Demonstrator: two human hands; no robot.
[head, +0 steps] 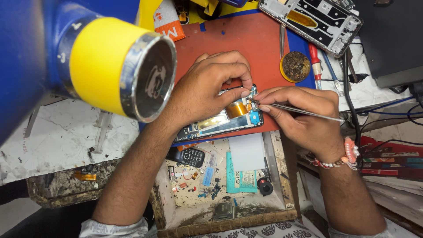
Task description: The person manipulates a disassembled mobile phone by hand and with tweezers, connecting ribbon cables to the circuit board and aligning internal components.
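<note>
Nearest to me is an open wooden drawer (pixel 282 194), its floor littered with small parts: a dark keypad handset (pixel 187 156), a teal pry card (pixel 240 176) and a small black round part (pixel 265 186). Just above it both my forearms cross into the work.

My left hand (pixel 207 88) curls down over the opened phone (pixel 222 121), thumb and forefinger pinched onto its upper edge, covering much of that end. The phone lies back-off on the red mat (pixel 260 44), tilted, its lower end overhanging the drawer; an orange flex ribbon (pixel 237 109) shows at its middle.

My right hand (pixel 304 117), with a bead bracelet at the wrist, is closed around metal tweezers (pixel 299 110), whose tips meet the phone's top right corner just beside my left thumb. I cannot tell whether the tips grasp anything.

To the left a big blue and yellow tube (pixel 110 66) with a metal rim juts close to the lens and blocks that side of the bench.

Farther off sit a round tin of brownish residue (pixel 295 66), a red-handled screwdriver (pixel 314 59) and a bare phone frame (pixel 317 22).
</note>
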